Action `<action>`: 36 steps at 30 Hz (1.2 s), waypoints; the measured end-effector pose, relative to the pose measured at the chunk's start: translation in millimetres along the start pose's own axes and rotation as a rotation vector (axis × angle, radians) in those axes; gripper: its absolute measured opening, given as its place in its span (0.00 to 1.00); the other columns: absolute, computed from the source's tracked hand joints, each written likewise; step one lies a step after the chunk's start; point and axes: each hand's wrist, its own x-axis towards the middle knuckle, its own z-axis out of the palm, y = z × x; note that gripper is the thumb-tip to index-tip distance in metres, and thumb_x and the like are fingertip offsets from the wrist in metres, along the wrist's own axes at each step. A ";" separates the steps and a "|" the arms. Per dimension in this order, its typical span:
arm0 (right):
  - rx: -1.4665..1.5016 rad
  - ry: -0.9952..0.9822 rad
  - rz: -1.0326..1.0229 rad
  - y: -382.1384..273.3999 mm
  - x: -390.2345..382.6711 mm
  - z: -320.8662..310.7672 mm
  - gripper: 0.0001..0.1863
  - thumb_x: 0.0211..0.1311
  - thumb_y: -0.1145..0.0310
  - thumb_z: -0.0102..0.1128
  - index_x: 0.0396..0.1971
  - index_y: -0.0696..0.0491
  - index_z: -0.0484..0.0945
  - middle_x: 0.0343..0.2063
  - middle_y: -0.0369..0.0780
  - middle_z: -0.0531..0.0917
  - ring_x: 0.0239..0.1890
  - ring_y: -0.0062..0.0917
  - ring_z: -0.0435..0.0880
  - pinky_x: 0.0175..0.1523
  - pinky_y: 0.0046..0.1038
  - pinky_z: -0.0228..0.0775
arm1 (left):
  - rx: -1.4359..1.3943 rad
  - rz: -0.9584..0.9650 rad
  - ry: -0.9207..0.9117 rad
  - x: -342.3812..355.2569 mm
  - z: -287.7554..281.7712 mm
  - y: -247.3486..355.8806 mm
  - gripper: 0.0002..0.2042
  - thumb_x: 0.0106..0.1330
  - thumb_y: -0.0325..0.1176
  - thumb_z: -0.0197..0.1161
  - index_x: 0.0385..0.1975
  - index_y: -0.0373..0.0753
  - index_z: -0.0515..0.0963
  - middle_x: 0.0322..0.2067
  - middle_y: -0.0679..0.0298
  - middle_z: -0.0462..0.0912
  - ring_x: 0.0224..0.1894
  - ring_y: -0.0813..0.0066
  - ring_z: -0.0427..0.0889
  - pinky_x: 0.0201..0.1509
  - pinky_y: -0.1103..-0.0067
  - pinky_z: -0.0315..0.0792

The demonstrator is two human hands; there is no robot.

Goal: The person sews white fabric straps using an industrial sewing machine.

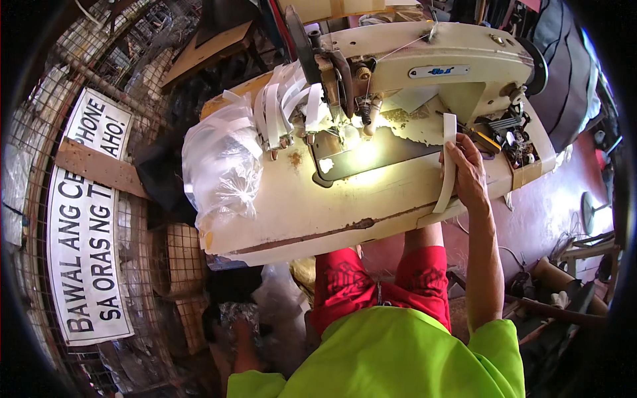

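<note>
My right hand point(464, 166) grips a long white strip point(444, 196) between thumb and fingers, over the right side of the sewing table point(279, 192). The cream sewing machine point(464, 50) has a thread at its needle and a light on the dark plate point(398, 156). Left of the needle lie several white strips point(272, 113) and a clear plastic bag point(222, 166) of white pieces. My left hand point(242, 335) is low at the left, beside crumpled plastic point(279, 298) below the table; its fingers are hard to make out.
A tray of small tools and parts point(514, 142) sits at the table's right end, beside an orange-handled tool point(484, 138). A wire-mesh partition with a printed sign point(86, 259) runs along the left. A wooden board point(199, 56) is behind; rolls point(551, 282) lie low at right.
</note>
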 end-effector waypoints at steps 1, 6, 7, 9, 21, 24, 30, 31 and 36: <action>-0.036 -0.007 0.009 -4.7 -3.1 -1.2 0.13 0.68 0.62 0.54 0.46 0.54 0.72 0.24 0.32 0.76 0.18 0.14 0.72 0.24 0.16 0.66 | -0.042 -0.050 0.055 -6.3 3.5 -3.1 0.20 0.43 0.41 0.72 0.38 0.43 0.82 0.35 0.55 0.84 0.36 0.54 0.82 0.41 0.63 0.75; -0.061 0.025 0.005 2.0 -3.4 -7.8 0.13 0.68 0.61 0.54 0.44 0.55 0.72 0.25 0.33 0.78 0.20 0.14 0.74 0.26 0.18 0.68 | -0.266 0.072 -0.008 -4.0 -4.6 25.1 0.17 0.43 0.35 0.72 0.36 0.40 0.82 0.34 0.51 0.83 0.34 0.54 0.82 0.38 0.63 0.75; -0.056 0.034 -0.009 0.5 -5.7 -9.0 0.13 0.68 0.62 0.54 0.44 0.55 0.72 0.25 0.33 0.78 0.20 0.14 0.74 0.27 0.18 0.68 | -0.189 0.121 -0.045 -3.0 -5.0 41.1 0.16 0.43 0.35 0.72 0.34 0.38 0.82 0.33 0.50 0.83 0.34 0.54 0.82 0.39 0.63 0.75; -0.050 0.005 -0.024 -0.9 -3.9 -6.4 0.12 0.68 0.62 0.54 0.43 0.55 0.73 0.26 0.33 0.79 0.22 0.14 0.75 0.28 0.18 0.70 | 0.020 0.069 -0.069 8.5 2.4 26.8 0.16 0.45 0.36 0.71 0.34 0.37 0.82 0.32 0.51 0.83 0.35 0.54 0.83 0.39 0.63 0.75; -0.060 0.004 -0.100 12.1 0.9 -13.2 0.11 0.68 0.64 0.55 0.43 0.55 0.73 0.27 0.34 0.79 0.23 0.15 0.76 0.29 0.18 0.71 | 0.268 0.244 0.105 31.1 43.2 -11.5 0.17 0.47 0.39 0.68 0.34 0.35 0.81 0.35 0.50 0.82 0.39 0.52 0.81 0.49 0.60 0.72; -0.011 -0.003 -0.038 5.6 -3.4 -6.0 0.12 0.68 0.62 0.55 0.43 0.55 0.73 0.27 0.34 0.79 0.23 0.15 0.77 0.29 0.18 0.71 | -0.009 0.104 0.044 21.0 29.8 -3.1 0.15 0.50 0.36 0.65 0.36 0.36 0.81 0.37 0.49 0.81 0.41 0.50 0.80 0.51 0.61 0.72; -0.034 0.003 -0.063 2.5 -8.8 -6.5 0.13 0.68 0.61 0.55 0.42 0.55 0.72 0.27 0.34 0.80 0.23 0.14 0.77 0.29 0.18 0.71 | 0.172 0.232 -0.007 18.3 19.8 6.1 0.13 0.52 0.35 0.64 0.36 0.36 0.81 0.38 0.49 0.81 0.42 0.50 0.80 0.51 0.62 0.72; -0.036 0.000 -0.071 5.9 -7.7 -5.9 0.13 0.68 0.61 0.56 0.42 0.55 0.72 0.27 0.34 0.80 0.23 0.14 0.77 0.29 0.18 0.71 | 0.211 0.250 -0.012 16.9 18.0 5.2 0.13 0.52 0.35 0.64 0.36 0.36 0.81 0.38 0.49 0.81 0.42 0.50 0.80 0.51 0.62 0.72; -0.026 0.004 -0.077 8.5 -5.4 -11.1 0.12 0.68 0.62 0.56 0.41 0.56 0.73 0.26 0.35 0.80 0.23 0.16 0.77 0.29 0.19 0.71 | 0.421 0.285 -0.088 21.8 5.7 3.4 0.12 0.54 0.34 0.63 0.37 0.36 0.81 0.39 0.50 0.81 0.43 0.50 0.79 0.50 0.62 0.72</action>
